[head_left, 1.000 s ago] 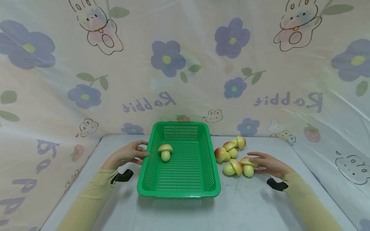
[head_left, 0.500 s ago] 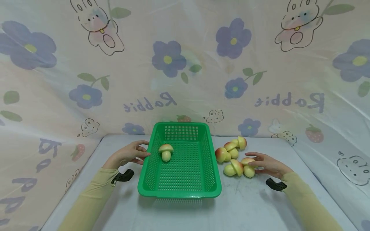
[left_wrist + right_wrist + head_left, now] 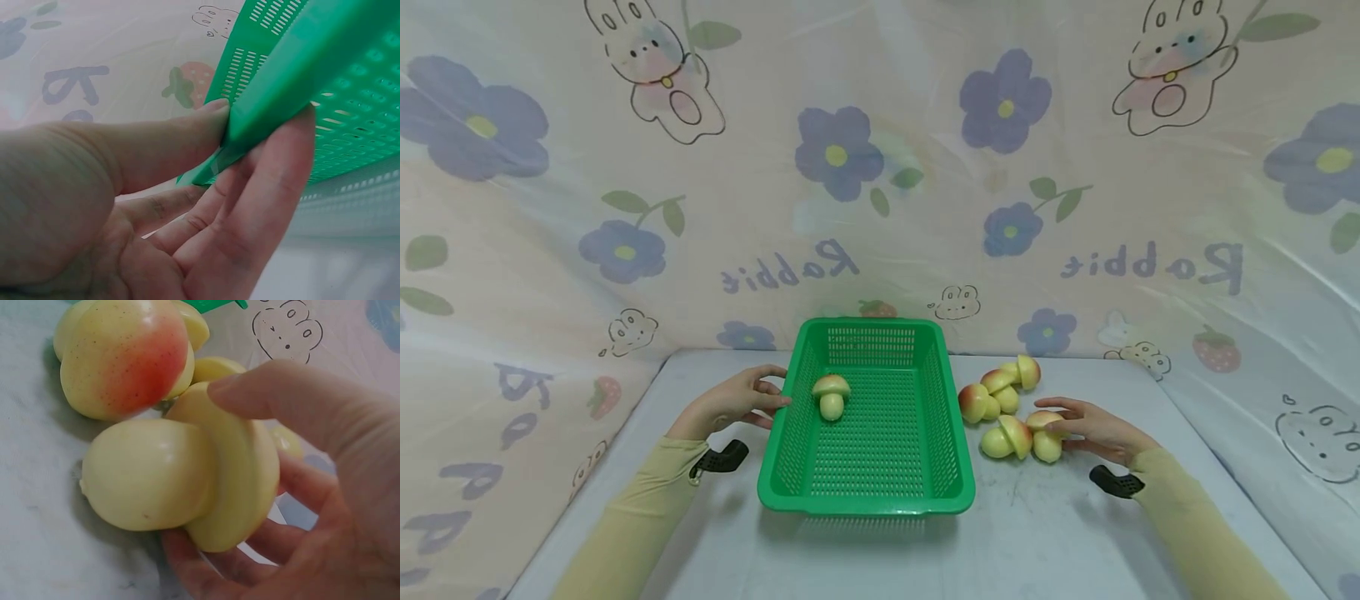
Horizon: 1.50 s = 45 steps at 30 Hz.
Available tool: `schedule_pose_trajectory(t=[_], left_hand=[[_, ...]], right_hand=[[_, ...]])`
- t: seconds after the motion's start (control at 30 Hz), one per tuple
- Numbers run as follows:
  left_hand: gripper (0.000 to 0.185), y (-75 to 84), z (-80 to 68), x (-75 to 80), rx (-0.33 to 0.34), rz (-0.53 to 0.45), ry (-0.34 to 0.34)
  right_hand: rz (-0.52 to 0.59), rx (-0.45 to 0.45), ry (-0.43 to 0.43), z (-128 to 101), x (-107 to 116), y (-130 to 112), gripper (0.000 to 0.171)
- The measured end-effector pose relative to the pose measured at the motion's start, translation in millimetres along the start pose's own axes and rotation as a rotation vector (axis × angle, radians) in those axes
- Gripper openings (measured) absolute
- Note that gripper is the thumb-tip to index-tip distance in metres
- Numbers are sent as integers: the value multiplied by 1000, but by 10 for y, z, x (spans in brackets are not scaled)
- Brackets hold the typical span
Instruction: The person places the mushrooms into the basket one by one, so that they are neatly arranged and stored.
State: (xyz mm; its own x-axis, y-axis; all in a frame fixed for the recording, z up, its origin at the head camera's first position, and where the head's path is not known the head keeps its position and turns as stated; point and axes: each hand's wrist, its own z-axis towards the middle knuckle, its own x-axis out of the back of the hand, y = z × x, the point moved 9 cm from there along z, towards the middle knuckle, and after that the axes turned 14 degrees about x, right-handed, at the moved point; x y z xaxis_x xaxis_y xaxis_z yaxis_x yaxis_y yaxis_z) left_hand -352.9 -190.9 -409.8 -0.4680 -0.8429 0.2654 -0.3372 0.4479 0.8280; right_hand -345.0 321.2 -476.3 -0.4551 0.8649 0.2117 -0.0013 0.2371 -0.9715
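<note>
While the green basket [image 3: 867, 421] sits mid-table with its far end close to the hanging printed sheet [image 3: 880, 167], bare table [image 3: 1045, 533] lies open in front of it and along both sides. One toy mushroom [image 3: 831, 396] lies inside the basket near its left wall. Four more mushrooms are heaped just right of the basket, leaving a narrow strip of table between the nearest of them and the basket's right rim.

At the basket's left rim, the left hand [image 3: 733, 402] pinches the edge: the left wrist view shows the thumb on top and fingers [image 3: 275, 187] curled beneath the rim. On the other side, the right hand [image 3: 1093, 429] lies low over the table, its thumb and fingers closed around the cap of the nearest mushroom [image 3: 181, 475], which touches its neighbours [image 3: 125, 356] and rests on the table.
</note>
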Motion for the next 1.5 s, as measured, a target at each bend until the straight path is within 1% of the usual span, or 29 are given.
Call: schedule_pose_trajectory(t=[0.13,0.37,0.6,0.77,0.97,1.13,1.27,1.5], left_hand=[[67,-13,12,3,-2,-4,0],[66,-16,15,-2,-10,-2,1],[65,-25,14,-20,-16,-10,-7],[65,-24,5,-19,-19,-4,-2],[67,-16,1,-9,-19,7,7],[68,-17,2,0,-12,7,13],[68,-15,1,-1,-11,8,12],[68,-12,8,-13,-6,8,6]], right_hand=[[-12,17,-25,-32,4,-28,64],[-22,19,-31,-73,33,-27,61],[-34,40,-33,-112,81,-26,59],[-52,70,-36,-164,112,-108,60],[-64,71,-20,-218,184,-192,61],[-61,92,-13,-240,239,-324,59],[-76,111,-17,-235,254,-473,58],[-100,166,-32,-178,206,-734,54]])
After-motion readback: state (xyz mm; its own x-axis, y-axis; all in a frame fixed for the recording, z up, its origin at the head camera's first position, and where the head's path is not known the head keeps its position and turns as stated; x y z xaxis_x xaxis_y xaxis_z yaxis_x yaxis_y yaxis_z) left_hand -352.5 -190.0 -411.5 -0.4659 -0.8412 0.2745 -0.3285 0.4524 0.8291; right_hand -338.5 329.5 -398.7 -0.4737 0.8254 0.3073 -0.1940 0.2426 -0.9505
